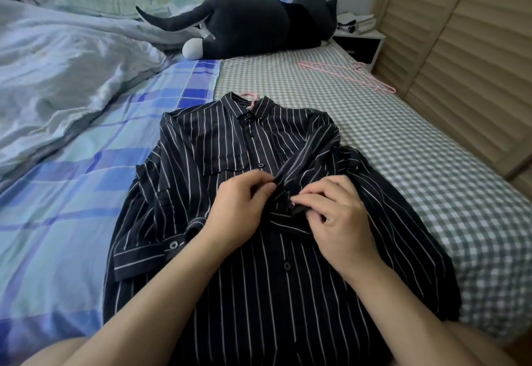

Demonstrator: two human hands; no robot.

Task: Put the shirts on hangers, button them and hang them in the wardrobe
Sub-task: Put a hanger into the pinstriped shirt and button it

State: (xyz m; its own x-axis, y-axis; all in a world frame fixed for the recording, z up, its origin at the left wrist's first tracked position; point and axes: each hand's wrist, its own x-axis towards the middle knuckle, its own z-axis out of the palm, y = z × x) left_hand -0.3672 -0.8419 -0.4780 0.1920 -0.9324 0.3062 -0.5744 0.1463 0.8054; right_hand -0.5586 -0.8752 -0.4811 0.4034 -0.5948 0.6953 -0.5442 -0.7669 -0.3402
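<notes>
A dark shirt with thin white stripes lies flat on the bed, collar away from me. A pink hanger hook sticks out of its collar. The upper buttons are closed down to chest height. My left hand pinches the shirt's front edge at mid-chest. My right hand pinches the opposite edge of the placket right beside it, and the fabric bunches between my fingers. A second pink hanger lies bare on the checked sheet at the far right.
A large dark plush cat lies across the head of the bed. A rumpled grey-blue duvet fills the left. Slatted wardrobe doors run along the right side, with a small bedside table beyond.
</notes>
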